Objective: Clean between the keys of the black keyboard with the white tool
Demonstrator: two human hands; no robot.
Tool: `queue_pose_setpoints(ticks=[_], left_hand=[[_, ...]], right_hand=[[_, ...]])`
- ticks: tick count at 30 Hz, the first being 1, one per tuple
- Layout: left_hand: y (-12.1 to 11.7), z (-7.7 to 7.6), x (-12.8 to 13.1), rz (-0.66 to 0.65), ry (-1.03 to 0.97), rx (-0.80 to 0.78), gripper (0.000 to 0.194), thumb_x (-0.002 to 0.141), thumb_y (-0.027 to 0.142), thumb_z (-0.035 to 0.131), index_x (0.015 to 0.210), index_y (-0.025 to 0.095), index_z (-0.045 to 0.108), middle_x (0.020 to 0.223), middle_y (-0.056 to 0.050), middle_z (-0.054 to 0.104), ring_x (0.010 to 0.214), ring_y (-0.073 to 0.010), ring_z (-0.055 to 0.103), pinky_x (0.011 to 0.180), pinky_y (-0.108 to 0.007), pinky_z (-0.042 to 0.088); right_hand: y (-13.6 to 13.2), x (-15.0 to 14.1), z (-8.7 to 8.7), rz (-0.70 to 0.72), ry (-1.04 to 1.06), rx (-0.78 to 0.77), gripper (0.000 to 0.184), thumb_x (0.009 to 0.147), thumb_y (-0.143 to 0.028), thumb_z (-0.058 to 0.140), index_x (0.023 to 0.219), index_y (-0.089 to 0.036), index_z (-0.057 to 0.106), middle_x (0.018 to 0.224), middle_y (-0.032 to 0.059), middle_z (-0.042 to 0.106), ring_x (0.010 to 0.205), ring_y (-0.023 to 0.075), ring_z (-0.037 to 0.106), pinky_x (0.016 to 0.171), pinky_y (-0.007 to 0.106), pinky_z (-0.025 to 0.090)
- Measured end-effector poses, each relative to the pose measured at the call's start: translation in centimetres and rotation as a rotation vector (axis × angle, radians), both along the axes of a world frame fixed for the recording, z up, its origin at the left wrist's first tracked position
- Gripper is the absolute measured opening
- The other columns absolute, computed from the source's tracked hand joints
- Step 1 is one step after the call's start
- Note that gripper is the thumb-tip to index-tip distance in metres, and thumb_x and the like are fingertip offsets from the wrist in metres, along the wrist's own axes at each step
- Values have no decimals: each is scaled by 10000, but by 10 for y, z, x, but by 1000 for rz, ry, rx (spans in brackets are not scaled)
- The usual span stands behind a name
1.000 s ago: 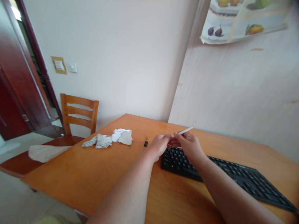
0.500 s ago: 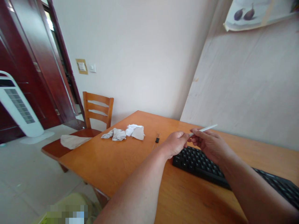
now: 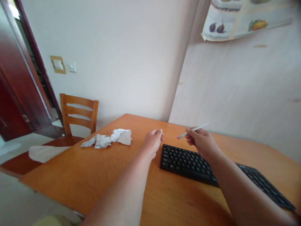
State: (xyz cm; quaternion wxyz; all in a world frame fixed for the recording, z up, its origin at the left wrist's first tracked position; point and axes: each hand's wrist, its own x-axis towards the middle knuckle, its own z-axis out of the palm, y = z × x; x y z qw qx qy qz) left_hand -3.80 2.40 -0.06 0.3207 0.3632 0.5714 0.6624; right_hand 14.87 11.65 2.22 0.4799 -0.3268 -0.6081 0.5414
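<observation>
My right hand (image 3: 199,138) pinches a slim white pen-like stick (image 3: 194,129) over the far edge of the black keyboard (image 3: 183,160). The stick's pinkish end points left and its thin pale end points up and right. My left hand (image 3: 153,141) is closed, just left of the keyboard's far corner and apart from the stick. Whatever its fingers hold, if anything, is hidden. My right forearm crosses over the keyboard and covers part of it.
Crumpled white and grey cloths (image 3: 103,140) lie on the wooden table (image 3: 113,169) at the left. A wooden chair (image 3: 80,111) stands beyond the table's left edge, a pale cloth (image 3: 48,153) on its seat. The wall (image 3: 131,62) rises behind the table.
My hands were together on the white stick and have separated, leaving it in my right hand. The view has turned right. A small black item on the table no longer shows.
</observation>
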Motion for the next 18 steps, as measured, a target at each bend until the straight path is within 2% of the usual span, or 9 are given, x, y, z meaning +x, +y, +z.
queue_pose_setpoints(ticks=[3,6,11,18], left_hand=[[1,-1,-1,74,-30,-29,237,879,362,577,731,178,599,651,-5,591,609,-116,527,588,-240,394],[0,0,-1,108,-64,-49,236,867,360,604,714,180,598,650,-7,608,612,-115,549,595,-236,409],[0,1,-1,150,-103,-77,367,896,431,561,620,190,539,616,-22,617,559,-115,546,585,-247,421],[1,1,0,161,-115,-90,364,876,406,586,587,187,548,622,-31,636,556,-119,559,597,-259,432]], right_hand=[[-11,-11,-4,46,-136,44,337,791,-459,760,826,-152,625,667,35,678,523,114,604,473,217,486],[-21,-21,-10,83,-261,104,256,817,-401,711,855,-169,607,717,37,699,571,136,644,525,243,516],[-27,-31,-21,39,-517,344,176,888,-362,593,847,-192,606,729,38,720,574,151,653,535,251,465],[-32,-34,-26,-29,-686,560,213,926,-364,535,870,-200,658,687,24,698,629,182,654,604,278,417]])
